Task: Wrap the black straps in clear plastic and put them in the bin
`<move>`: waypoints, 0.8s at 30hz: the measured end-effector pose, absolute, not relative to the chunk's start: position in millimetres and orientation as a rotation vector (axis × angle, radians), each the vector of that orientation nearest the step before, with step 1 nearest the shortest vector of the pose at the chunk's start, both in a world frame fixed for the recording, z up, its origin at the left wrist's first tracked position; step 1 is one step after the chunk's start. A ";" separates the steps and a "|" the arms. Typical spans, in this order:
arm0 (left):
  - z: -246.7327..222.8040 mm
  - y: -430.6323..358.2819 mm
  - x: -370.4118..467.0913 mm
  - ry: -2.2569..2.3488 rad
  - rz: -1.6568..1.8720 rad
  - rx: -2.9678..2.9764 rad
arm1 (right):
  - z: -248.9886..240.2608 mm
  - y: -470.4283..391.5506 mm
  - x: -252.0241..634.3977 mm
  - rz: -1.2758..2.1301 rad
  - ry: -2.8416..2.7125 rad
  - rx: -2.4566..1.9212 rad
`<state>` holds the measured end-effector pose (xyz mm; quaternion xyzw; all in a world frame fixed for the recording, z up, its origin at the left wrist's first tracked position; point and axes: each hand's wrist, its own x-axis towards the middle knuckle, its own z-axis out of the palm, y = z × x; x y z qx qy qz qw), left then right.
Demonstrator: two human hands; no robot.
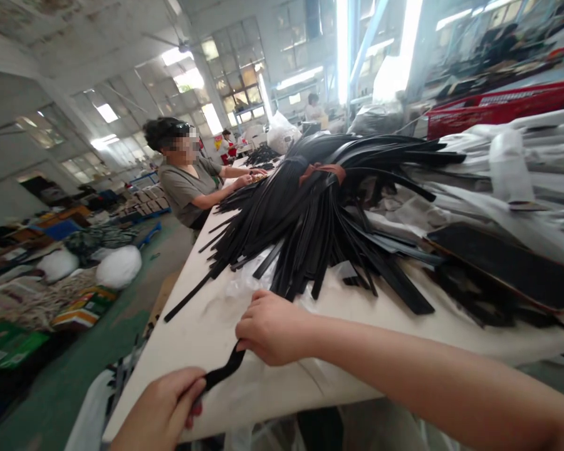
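Between my two hands runs a black strip [225, 371], bent in a slight S above the pale table [169, 369]. My left hand [167, 404], low in the view near the table's front left edge, pinches one end between thumb and fingers. Fingers closed, my right hand [275, 329] grips the strip farther up, close to the heap. A big pile of long black strips [305, 219] fans out just beyond it, with a reddish-brown tie [323, 174] around one bundle. Clear plastic [249, 275] lies under the strip ends.
Across the table's left side a co-worker [183, 175] handles small items. White wrapped rolls [521, 163], a dark flat board [507, 263] and a red crate [502, 106] lie to the right. Sacks and bundles [117, 266] cover the floor at left.
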<state>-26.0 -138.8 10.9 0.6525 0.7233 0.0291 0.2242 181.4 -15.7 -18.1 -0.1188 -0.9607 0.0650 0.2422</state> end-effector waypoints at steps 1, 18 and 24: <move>13.5 -132.0 -21.1 2.022 0.055 1.860 | -17.7 -13.0 182.8 0.185 -2.611 -0.375; 1.1 -111.0 10.0 2.762 0.223 2.288 | -20.8 -7.2 185.7 0.567 -2.195 -0.466; 1.3 -103.9 15.4 2.676 0.297 2.332 | -19.3 -17.1 184.1 0.675 -2.147 -0.448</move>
